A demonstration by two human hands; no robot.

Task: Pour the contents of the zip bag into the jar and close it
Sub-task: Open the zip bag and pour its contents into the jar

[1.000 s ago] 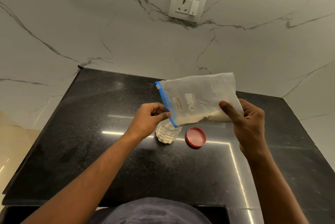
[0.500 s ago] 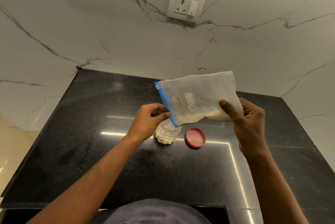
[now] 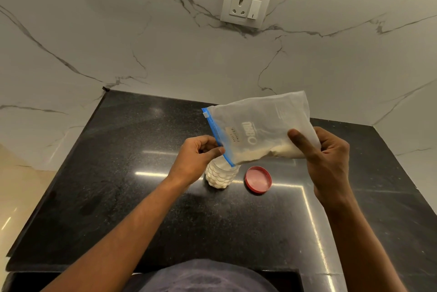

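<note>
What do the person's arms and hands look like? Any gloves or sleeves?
Both arms are bare, with no sleeves showing up to the picture's edge. The left hand and right hand wear no gloves, and I see no rings, watch or bracelets.

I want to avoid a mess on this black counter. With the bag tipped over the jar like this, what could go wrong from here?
1. The zip bag has a wide blue opening, and only its lower corner sits over the narrow jar, so powder could spill past the rim onto the counter.
2. Both the left hand and the right hand hold the bag, so nothing steadies the jar; a nudge might tip it.
3. The red lid lies open side up nearby and may catch stray powder.
</note>
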